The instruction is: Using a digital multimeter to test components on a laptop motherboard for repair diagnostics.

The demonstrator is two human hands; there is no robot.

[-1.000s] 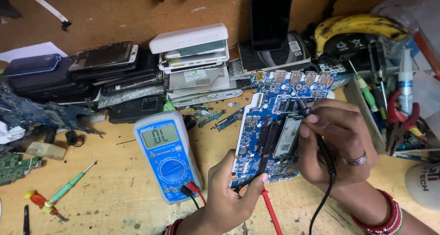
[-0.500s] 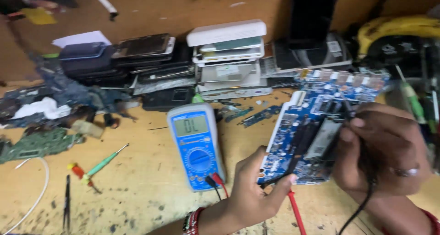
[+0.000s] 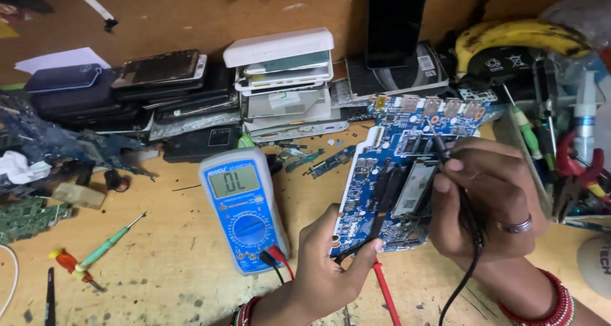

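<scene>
At the far left, a green circuit board (image 3: 25, 216) is running off the frame edge. A blue multimeter (image 3: 242, 209) is lying flat on the wooden bench (image 3: 159, 262). The left hand (image 3: 331, 269) is pinching a red probe (image 3: 384, 293) against the lower edge of the blue laptop board (image 3: 401, 173); its tip is hiding under the fingers. The right hand (image 3: 490, 202) is closing around a black probe (image 3: 440, 145), pressing it onto the board, though the exact contact point seems too small to make out.
</scene>
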